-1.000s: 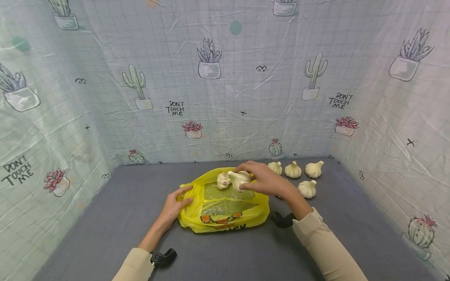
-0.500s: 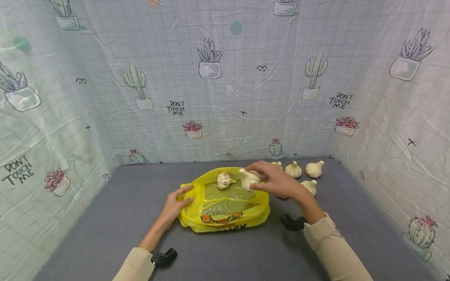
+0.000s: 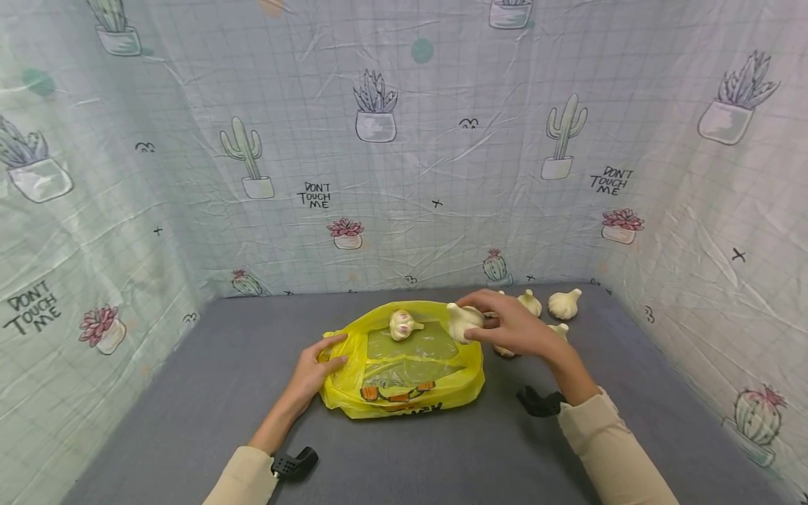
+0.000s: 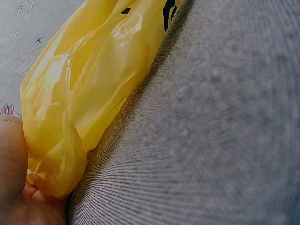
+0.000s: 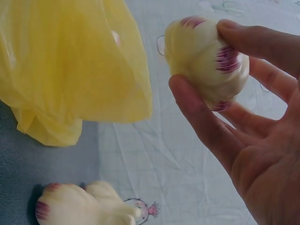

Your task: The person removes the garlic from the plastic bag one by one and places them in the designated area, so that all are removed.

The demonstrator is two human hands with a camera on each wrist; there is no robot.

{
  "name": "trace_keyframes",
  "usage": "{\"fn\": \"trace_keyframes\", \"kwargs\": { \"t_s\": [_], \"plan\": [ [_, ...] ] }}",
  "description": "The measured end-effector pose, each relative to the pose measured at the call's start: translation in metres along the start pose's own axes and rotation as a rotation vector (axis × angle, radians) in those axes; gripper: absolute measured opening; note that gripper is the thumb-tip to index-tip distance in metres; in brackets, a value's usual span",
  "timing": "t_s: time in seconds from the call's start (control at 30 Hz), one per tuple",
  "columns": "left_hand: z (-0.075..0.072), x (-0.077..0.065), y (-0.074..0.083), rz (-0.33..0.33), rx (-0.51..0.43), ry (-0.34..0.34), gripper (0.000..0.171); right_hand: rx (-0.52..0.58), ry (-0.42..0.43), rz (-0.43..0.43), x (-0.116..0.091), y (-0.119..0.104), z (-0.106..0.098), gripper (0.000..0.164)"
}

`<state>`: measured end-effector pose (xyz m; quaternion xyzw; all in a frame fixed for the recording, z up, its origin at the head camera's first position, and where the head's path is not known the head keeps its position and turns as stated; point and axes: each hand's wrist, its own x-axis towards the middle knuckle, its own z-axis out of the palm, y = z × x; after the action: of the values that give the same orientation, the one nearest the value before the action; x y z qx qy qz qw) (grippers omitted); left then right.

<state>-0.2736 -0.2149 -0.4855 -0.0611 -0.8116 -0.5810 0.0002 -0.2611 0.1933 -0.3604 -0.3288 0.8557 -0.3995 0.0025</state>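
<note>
Bag (image 3: 350,389) near middle of surface (image 3: 410,463). One bulb (image 3: 402,325) within bag's opening, toward far rim. Left hand (image 3: 311,368) at bag's left end, touching it. Right hand (image 3: 514,326) just right of bag, held bulb (image 3: 463,322) in fingers by bag's right end (apart from bag, per right wrist view). Loose bulbs (image 3: 564,305) farther right on surface, some partly behind right hand. Backdrop (image 3: 410,175) behind surface, also left and right.

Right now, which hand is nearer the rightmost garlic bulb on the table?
Right: right hand close, left of the rightmost garlic bulb; left hand farther, at the left end of the yellow bag.
</note>
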Motion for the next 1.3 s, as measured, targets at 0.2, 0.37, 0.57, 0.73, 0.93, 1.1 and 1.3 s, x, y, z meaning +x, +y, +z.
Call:
{"fn": "trace_keyframes", "kwargs": {
  "t_s": [0.2, 0.37, 0.57, 0.73, 0.93, 1.1, 1.3],
  "plan": [
    [0.000, -0.001, 0.001, -0.004, 0.012, -0.003, 0.050, 0.032, 0.007, 0.022, -0.005, 0.006, -0.003, 0.046],
    [-0.001, 0.000, 0.000, 0.000, 0.021, -0.005, 0.050, 0.041, 0.016, 0.027, -0.011, 0.012, -0.008, 0.048],
    [-0.001, 0.002, -0.002, -0.011, 0.029, -0.006, 0.050, -0.002, 0.043, 0.016, -0.014, 0.019, -0.016, 0.045],
    [0.000, 0.001, -0.003, -0.009, 0.038, -0.002, 0.050, -0.010, 0.069, 0.023, -0.013, 0.022, -0.019, 0.034],
    [-0.001, 0.000, -0.003, 0.000, 0.021, -0.008, 0.051, 0.004, 0.114, 0.071, -0.012, 0.024, -0.023, 0.022],
    [0.001, 0.000, -0.002, 0.011, 0.013, -0.008, 0.052, -0.006, 0.115, 0.076, -0.014, 0.026, -0.028, 0.024],
    [0.001, 0.000, 0.000, 0.007, 0.024, -0.010, 0.052, -0.021, 0.117, 0.076, -0.019, 0.024, -0.037, 0.030]
  ]
}}
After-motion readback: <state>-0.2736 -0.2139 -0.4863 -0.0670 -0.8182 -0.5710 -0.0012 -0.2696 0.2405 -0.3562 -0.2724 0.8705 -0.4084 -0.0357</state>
